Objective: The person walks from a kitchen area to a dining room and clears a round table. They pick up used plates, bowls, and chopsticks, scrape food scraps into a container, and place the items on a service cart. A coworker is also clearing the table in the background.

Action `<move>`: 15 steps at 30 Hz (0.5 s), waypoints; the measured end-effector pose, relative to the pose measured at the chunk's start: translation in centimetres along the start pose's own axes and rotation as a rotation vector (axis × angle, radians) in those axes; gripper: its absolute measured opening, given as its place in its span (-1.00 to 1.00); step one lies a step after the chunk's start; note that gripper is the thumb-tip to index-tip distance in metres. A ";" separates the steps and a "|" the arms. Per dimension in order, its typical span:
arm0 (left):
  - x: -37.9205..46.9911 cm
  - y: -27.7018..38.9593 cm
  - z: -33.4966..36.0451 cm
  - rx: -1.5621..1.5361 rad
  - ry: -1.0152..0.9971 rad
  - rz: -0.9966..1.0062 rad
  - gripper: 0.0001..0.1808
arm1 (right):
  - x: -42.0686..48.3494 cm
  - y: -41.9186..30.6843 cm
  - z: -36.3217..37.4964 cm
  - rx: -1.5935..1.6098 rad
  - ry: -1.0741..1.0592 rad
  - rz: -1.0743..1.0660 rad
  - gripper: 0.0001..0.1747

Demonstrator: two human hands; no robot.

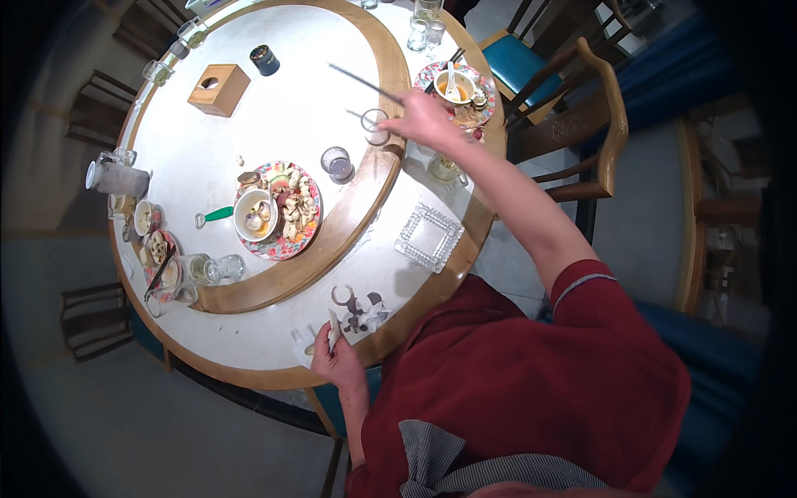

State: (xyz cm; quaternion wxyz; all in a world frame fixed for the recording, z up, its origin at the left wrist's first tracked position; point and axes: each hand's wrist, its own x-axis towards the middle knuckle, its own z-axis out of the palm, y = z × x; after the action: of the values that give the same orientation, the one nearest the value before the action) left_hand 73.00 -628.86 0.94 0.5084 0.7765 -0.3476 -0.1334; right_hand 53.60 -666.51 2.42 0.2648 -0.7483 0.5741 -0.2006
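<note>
My right hand (pixel 426 118) reaches over the turntable's edge at upper right, closed on dark chopsticks (pixel 364 82); a clear glass (pixel 375 132) stands just beside its fingers. At the near table edge my left hand (pixel 336 358) pinches a small whitish item (pixel 334 327), too small to name. Shells or scraps (pixel 353 305) and crumpled tissue (pixel 375 316) lie to its right. A floral plate (pixel 280 252) on the turntable holds a white bowl (pixel 254 215) and a heap of shells or peelings. Right of my right hand is another floral plate (pixel 487 112) with a bowl and spoon.
A glass ashtray (pixel 429 238) lies near the rim. The turntable bears a wooden tissue box (pixel 227 92), a dark canister (pixel 264 60), a green-handled bottle opener (pixel 218 215) and a cup (pixel 337 164). Jugs, glasses and dishes line the left rim. Wooden chairs (pixel 613 124) surround the table.
</note>
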 end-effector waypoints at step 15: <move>0.9 2.7 4.8 0.010 0.018 0.027 -0.80 | -9.6 6.8 -3.7 -0.200 -0.134 0.164 -0.12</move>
State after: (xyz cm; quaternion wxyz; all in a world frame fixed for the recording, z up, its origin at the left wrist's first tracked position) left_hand 69.90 -633.49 1.32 0.5096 0.7752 -0.3542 -0.1178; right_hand 43.76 -659.21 1.08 0.2425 -0.7331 0.6316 -0.0696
